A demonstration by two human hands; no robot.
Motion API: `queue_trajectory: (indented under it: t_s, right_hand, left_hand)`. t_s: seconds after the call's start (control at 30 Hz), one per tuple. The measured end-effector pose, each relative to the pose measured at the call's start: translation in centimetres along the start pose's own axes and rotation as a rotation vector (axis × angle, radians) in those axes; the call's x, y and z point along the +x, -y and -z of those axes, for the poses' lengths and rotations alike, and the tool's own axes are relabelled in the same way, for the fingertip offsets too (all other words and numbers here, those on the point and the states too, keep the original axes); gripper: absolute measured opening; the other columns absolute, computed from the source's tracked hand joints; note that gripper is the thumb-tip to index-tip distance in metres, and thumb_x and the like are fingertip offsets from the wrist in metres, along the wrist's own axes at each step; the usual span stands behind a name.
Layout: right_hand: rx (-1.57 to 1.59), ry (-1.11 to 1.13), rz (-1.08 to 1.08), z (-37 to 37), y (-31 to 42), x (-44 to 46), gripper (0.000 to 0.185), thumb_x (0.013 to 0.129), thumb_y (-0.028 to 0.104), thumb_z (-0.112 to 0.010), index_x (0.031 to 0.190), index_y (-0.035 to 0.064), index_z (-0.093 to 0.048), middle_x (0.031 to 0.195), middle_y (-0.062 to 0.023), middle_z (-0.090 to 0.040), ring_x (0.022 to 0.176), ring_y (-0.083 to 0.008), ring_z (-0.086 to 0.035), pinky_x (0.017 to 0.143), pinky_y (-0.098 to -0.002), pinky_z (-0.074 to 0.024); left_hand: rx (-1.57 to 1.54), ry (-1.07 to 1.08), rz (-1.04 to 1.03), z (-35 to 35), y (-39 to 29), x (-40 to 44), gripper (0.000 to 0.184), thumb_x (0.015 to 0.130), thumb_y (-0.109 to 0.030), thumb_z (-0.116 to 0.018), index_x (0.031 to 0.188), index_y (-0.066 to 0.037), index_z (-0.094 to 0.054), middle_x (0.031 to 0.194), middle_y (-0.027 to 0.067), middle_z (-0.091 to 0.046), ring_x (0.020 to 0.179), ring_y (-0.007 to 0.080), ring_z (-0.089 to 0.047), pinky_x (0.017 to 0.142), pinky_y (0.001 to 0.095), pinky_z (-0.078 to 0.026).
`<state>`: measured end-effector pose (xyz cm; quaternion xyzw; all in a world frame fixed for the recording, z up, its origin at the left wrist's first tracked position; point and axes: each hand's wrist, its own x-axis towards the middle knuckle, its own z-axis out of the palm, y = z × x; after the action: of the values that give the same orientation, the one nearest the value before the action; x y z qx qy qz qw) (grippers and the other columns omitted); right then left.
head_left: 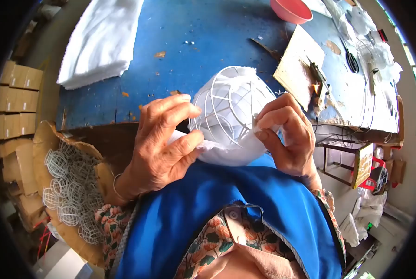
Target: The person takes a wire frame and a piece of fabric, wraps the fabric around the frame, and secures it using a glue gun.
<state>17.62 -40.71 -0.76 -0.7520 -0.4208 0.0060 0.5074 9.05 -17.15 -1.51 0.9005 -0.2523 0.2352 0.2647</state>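
A round white wire frame (pixel 224 104) rests at the near edge of the blue table, its open wire side facing up. White cloth (pixel 231 153) wraps its lower and near sides. On the frame's left, my left hand (pixel 163 142) has its fingers bent and apart, the fingertips close to the rim and the cloth; whether they pinch the cloth is hard to tell. At the right rim, my right hand (pixel 289 130) pinches the cloth's edge between thumb and fingers.
Stacked white cloth (pixel 98 44) lies at the table's back left. A pink bowl (pixel 291 10), a pale board (pixel 301 65), a tool (pixel 318 76) and black scissors (pixel 351 60) are at the right. Several wire frames (pixel 71 186) fill a carton at the lower left.
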Motion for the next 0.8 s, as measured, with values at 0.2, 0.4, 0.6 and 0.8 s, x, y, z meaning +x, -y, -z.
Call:
queue_trajectory:
  t_s: [0.2,0.4,0.6,0.8]
  right_hand:
    - [0.114,-0.050,-0.001,-0.5,-0.9,-0.3,0.017,0.073,-0.004,-0.069,0.083,0.0034,-0.058,0.082,-0.0100,-0.057,0.073,-0.0221,-0.057,0.063,-0.0312,-0.0464]
    - [0.160,-0.108,0.009,-0.7,-1.2,-0.9,0.014,0.074,-0.004,-0.067,0.083,0.0018,-0.057,0.081,-0.0113,-0.057,0.072,-0.0213,-0.056,0.062,-0.0294,-0.0452]
    - [0.120,-0.184,-0.040,-0.4,-1.7,-0.8,0.010,0.081,-0.009,-0.059,0.086,-0.0015,-0.054,0.082,-0.0104,-0.055,0.072,-0.0172,-0.054,0.065,-0.0262,-0.0443]
    - [0.165,-0.244,-0.142,0.6,-2.4,-0.7,0.008,0.084,-0.007,-0.057,0.086,-0.0016,-0.052,0.085,-0.0079,-0.054,0.075,-0.0150,-0.053,0.068,-0.0251,-0.0455]
  left_hand:
    - [-0.278,-0.015,-0.014,-1.6,2.0,1.8,0.021,0.086,-0.020,-0.064,0.078,-0.005,-0.051,0.124,0.0187,-0.055,0.122,0.0410,-0.047,0.100,0.0479,-0.037]
    - [-0.332,-0.088,-0.040,-3.4,1.5,2.5,0.017,0.086,-0.001,-0.053,0.074,-0.003,-0.042,0.108,0.0198,-0.061,0.109,0.0389,-0.056,0.093,0.0461,-0.044]
    - [-0.227,-0.207,-0.180,-5.2,2.1,4.2,0.014,0.076,0.010,-0.057,0.089,0.009,-0.053,0.094,0.0181,-0.057,0.088,0.0351,-0.057,0.077,0.0401,-0.050]
    - [-0.168,-0.227,-0.138,-5.9,1.2,5.6,0.011,0.076,0.010,-0.055,0.087,0.008,-0.053,0.094,0.0188,-0.057,0.086,0.0356,-0.057,0.077,0.0396,-0.050]
